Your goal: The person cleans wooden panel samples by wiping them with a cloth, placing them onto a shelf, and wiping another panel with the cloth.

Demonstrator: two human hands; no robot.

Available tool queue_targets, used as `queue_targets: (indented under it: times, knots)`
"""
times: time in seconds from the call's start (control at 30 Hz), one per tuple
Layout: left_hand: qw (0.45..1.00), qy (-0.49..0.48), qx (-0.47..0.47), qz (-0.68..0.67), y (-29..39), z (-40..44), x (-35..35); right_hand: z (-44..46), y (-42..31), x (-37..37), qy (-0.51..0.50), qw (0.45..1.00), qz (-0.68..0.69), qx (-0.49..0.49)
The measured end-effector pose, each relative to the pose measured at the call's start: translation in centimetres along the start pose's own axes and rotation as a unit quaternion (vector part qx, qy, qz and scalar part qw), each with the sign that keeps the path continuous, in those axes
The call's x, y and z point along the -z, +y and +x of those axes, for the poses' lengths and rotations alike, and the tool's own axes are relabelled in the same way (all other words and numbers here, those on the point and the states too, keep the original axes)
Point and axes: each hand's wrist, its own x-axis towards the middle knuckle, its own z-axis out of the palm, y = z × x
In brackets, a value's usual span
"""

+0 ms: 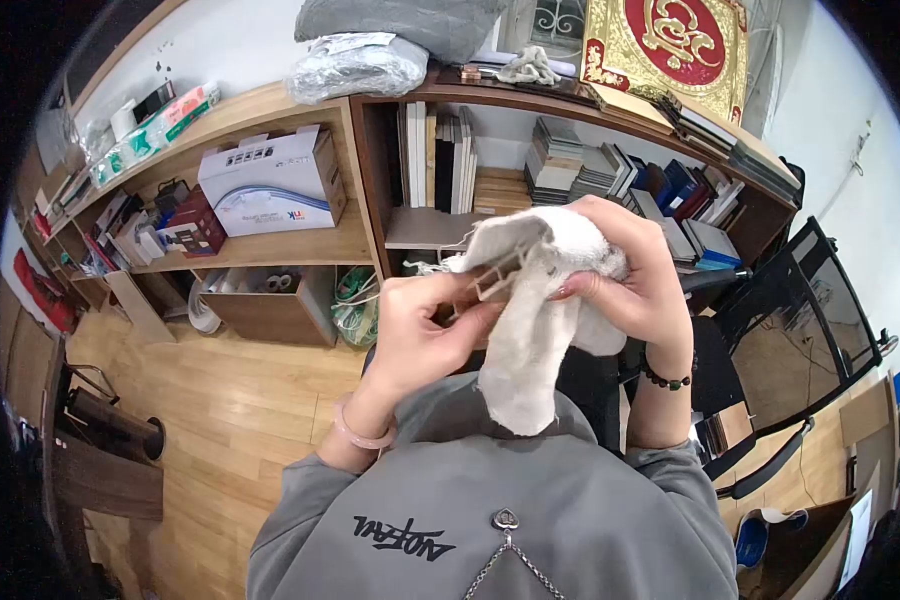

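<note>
A white cloth [530, 340] with frayed threads at its upper left hangs between my two hands, in front of my grey shirt. My right hand [635, 270] grips its upper right part, thumb on the near side and fingers behind. At the cloth's left side, my left hand [425, 330] pinches a small brownish, frame-like piece [497, 280] with thumb and forefinger. That piece lies against the cloth, partly covered by it, and I cannot make out exactly what it is.
Ahead stands a dark bookcase [430, 228] with books and sample boards. A lighter shelf [260, 250] at the left holds a white box [270, 185]. A black mesh chair [785, 320] is at the right. Wooden floor [220, 400] shows at lower left.
</note>
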Motion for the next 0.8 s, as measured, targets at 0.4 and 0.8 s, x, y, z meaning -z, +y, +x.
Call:
queue_targets:
  times: [0.4, 0.8]
  knots:
    - [1.000, -0.001, 0.014, 0.007, -0.1, 0.2, 0.4, 0.2, 1.3, -0.6, -0.015, 1.000, 0.004, 0.022]
    - [0.941, 0.310, 0.051, 0.124, 0.2, -0.1, 8.7, -10.9, 11.0, -4.3, 0.040, 0.964, -0.215, -0.154]
